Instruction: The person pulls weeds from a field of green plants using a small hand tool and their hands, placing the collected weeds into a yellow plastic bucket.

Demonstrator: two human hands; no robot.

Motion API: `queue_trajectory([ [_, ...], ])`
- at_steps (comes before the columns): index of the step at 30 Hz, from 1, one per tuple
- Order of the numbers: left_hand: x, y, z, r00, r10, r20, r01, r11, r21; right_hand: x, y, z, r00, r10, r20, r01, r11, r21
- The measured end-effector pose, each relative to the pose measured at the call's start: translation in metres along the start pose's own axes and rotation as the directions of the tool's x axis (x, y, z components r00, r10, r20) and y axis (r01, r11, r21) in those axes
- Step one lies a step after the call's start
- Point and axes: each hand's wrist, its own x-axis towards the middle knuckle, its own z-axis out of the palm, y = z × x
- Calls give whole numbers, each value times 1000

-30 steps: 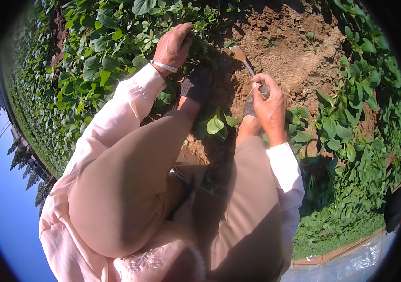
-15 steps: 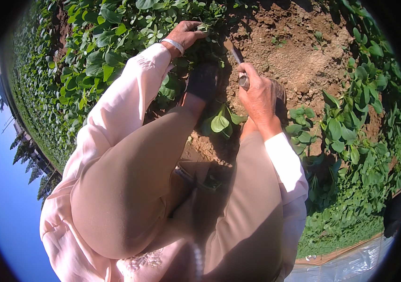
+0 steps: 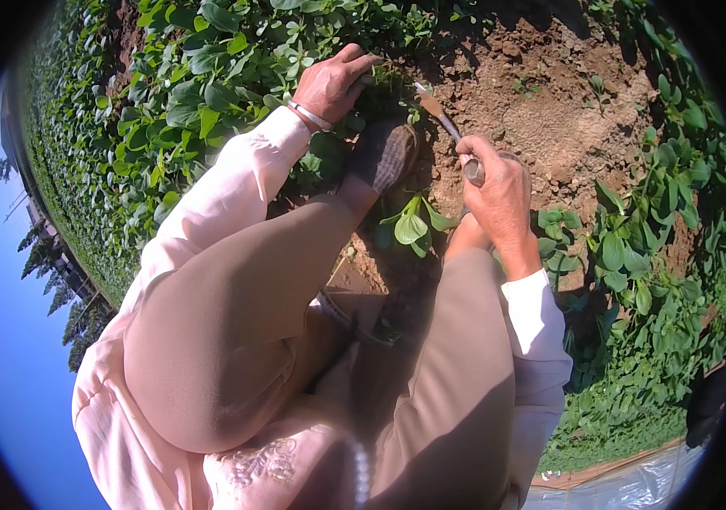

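Note:
My left hand [image 3: 329,87], a white band at its wrist, reaches into the low leafy growth. Its fingers are closed on a small green weed [image 3: 390,82], partly hidden by the fingers. My right hand [image 3: 501,191] is wrapped round the handle [image 3: 473,172] of a small hand hoe. The hoe's narrow brownish blade [image 3: 431,104] points up and left, its light tip close to the weed and just above the soil. Right of my left shoe [image 3: 386,157], a young broad-leaved plant [image 3: 411,223] stands between my feet.
Dense leafy plants [image 3: 184,93] fill the left side, and more broad-leaved plants [image 3: 618,242] grow on the right. Dry, crumbly brown soil [image 3: 550,110] lies between them. My bent knees [image 3: 210,340] are close below my hands. Clear plastic sheeting [image 3: 635,489] shows at lower right.
My right hand has moved right and slightly down with the hoe, whose blade now shows more sunlit. My left hand has shifted slightly right and down, beside the weed.

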Motion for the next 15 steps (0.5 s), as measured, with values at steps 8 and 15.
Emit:
queue_trajectory([
  [8, 13, 16, 17, 988, 120, 95, -125, 991, 54, 28, -4, 14, 990, 141, -22, -132, 959, 250],
  [15, 33, -2, 18, 968, 6, -250, -96, 932, -348, -1, 7, -2, 961, 94, -260, -42, 980, 197],
])
